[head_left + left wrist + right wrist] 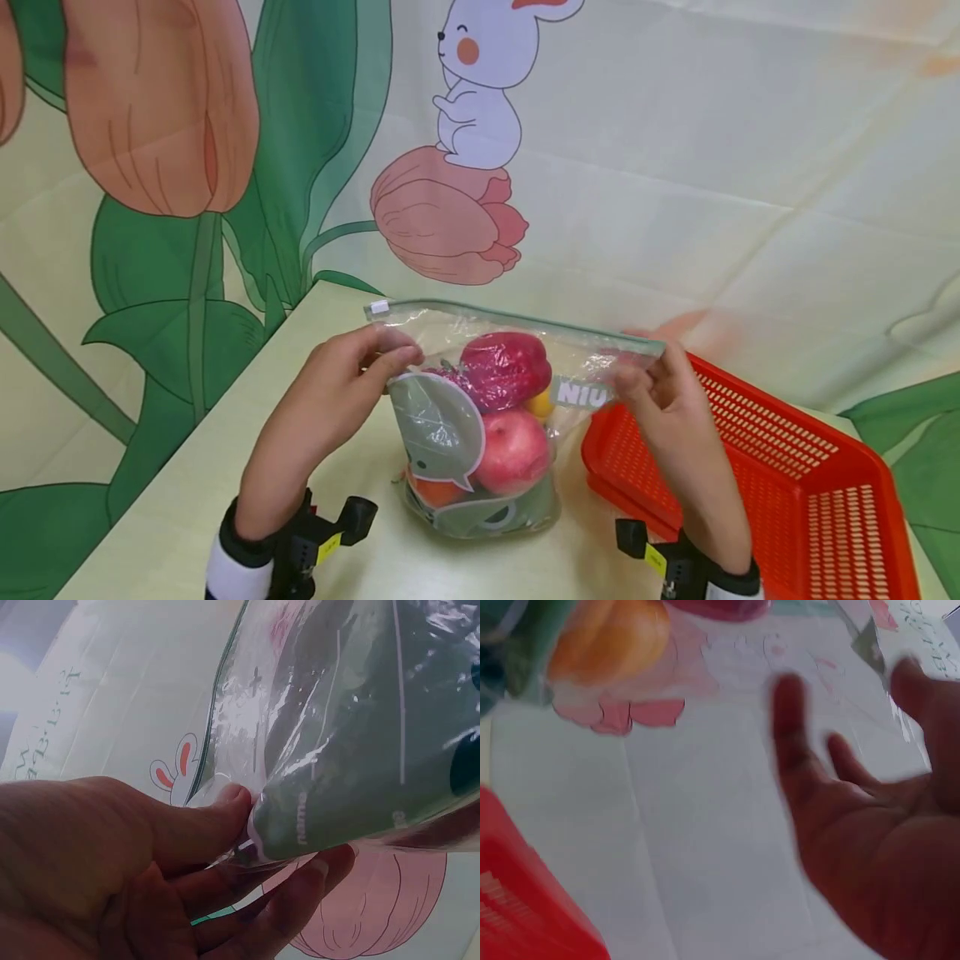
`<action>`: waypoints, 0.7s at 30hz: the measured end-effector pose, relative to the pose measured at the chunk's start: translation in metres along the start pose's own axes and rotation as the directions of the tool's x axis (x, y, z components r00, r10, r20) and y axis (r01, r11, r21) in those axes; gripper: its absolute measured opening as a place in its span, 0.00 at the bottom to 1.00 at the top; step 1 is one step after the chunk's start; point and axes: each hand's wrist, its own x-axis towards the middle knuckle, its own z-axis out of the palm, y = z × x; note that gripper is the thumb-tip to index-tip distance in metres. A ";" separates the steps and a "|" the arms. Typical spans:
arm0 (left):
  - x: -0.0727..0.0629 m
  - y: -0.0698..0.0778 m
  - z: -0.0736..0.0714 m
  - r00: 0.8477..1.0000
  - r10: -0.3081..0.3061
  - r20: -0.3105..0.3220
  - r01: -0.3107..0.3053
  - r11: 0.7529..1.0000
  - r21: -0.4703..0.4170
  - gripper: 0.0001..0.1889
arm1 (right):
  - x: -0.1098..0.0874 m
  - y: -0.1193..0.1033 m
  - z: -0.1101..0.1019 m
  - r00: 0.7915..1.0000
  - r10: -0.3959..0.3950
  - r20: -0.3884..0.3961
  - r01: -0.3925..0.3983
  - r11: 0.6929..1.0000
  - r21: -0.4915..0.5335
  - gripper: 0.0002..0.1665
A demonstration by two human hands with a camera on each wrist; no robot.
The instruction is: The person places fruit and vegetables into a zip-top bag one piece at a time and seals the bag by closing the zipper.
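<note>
A clear zip bag [517, 492] with grey-green printing stands upright on the table, bulging with fruit and vegetable pieces. Inside it show a dark red bell pepper [506, 369], a pink peach-like fruit [513, 452], and something orange [437, 492] low down. A white slider [380, 307] sits at the left end of its green zip strip. My left hand [363, 367] pinches the bag's upper left side between thumb and fingers. At the upper right corner, my right hand [667, 392] holds the film by thumb and finger, its other fingers [789, 712] apart.
A red plastic basket [847, 450] with slotted walls stands to the right, partly behind the right forearm. Behind the pale table [300, 333] hangs a cloth [675, 167] printed with tulips and a white rabbit.
</note>
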 end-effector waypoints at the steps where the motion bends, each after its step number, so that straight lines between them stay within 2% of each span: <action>1: 0.000 0.001 0.001 1.000 -0.001 -0.002 0.002 1.000 0.002 0.13 | 0.000 0.003 -0.002 0.996 0.031 0.080 -0.027 0.998 -0.051 0.27; 4: 0.000 0.003 0.001 1.000 0.005 -0.009 -0.005 1.000 0.017 0.14 | -0.001 0.009 -0.004 0.966 0.109 0.233 -0.069 0.983 -0.171 0.30; 6: 0.000 0.004 0.001 1.000 0.011 0.001 -0.011 1.000 0.021 0.16 | -0.002 0.010 -0.003 0.956 0.133 0.262 -0.079 0.975 -0.210 0.30; 10: -0.004 0.000 -0.004 0.997 0.031 0.071 -0.029 0.999 -0.020 0.18 | -0.003 0.009 0.001 0.959 0.163 0.233 -0.104 0.964 -0.245 0.23; 13: -0.006 -0.003 -0.007 0.992 0.036 0.122 -0.027 0.997 -0.079 0.19 | -0.003 0.007 0.002 0.953 0.216 0.213 -0.155 0.951 -0.269 0.21; 17: -0.005 -0.006 -0.005 0.991 0.014 0.131 -0.001 0.995 -0.102 0.13 | -0.002 0.007 0.004 0.935 0.297 0.193 -0.232 0.926 -0.299 0.26; 21: -0.003 -0.008 0.002 0.992 0.006 0.130 0.002 0.998 -0.061 0.12 | -0.001 0.012 0.008 0.931 0.310 0.193 -0.235 0.913 -0.335 0.28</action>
